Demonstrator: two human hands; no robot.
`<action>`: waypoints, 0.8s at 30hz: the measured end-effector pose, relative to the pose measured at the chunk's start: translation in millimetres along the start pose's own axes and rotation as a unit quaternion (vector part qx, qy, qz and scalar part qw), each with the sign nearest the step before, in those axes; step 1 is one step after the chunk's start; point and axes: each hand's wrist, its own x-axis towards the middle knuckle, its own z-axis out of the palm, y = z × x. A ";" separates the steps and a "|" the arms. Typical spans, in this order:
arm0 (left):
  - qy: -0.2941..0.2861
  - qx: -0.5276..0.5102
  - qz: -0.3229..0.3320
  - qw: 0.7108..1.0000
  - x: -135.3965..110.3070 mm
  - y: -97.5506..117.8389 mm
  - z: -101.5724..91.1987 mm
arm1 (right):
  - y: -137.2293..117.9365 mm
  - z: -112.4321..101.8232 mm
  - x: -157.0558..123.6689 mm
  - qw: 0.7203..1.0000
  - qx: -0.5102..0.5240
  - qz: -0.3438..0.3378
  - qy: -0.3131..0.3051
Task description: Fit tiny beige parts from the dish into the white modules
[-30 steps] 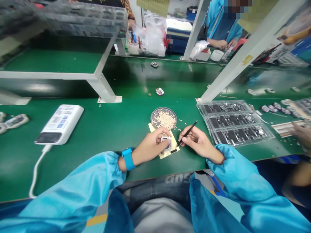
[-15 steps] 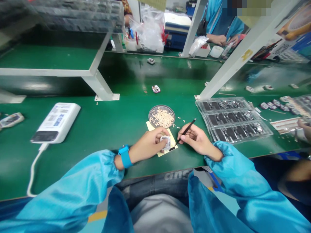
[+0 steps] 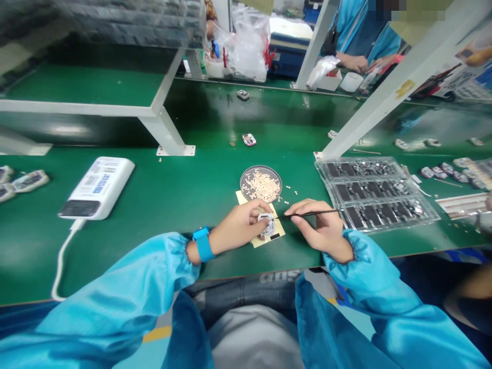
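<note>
My left hand (image 3: 246,223) grips a small whitish, rounded-square device housing (image 3: 268,229) between thumb and fingers, over a pale yellow sheet (image 3: 258,243). Pinched in my right hand (image 3: 319,225) is a pair of thin black tweezers (image 3: 309,213), lying nearly level. Their tip reaches the right side of the housing; whether it touches, I cannot tell. A black strip (image 3: 275,236) lies on the sheet just below the housing. Just beyond my hands sits a round grey perforated dish (image 3: 242,185) with many tiny beige pieces (image 3: 263,184).
Clear plastic trays (image 3: 378,192) of dark parts lie to the right. A white power bank (image 3: 98,187) with a cable is at left. Another housing (image 3: 249,139) lies farther back, between metal shelf legs (image 3: 169,130). A co-worker's hands (image 3: 355,62) show across the bench.
My right hand has swung the tweezers from a steep slant at the sheet's black strip to nearly level, tip at the housing. My left hand keeps its hold. The view has shifted slightly.
</note>
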 end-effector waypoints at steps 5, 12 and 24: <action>0.011 0.005 -0.003 1.000 -1.3 -0.7 1.2 | -0.2 0.5 0.3 1.000 -0.019 -0.011 -0.012; 0.015 0.005 -0.010 1.000 -0.6 -0.9 0.5 | -1.1 1.1 0.1 0.999 -0.046 -0.028 -0.008; 0.016 0.017 -0.008 1.000 -0.6 -1.9 0.0 | 1.2 1.9 -0.3 0.996 -0.076 -0.031 -0.027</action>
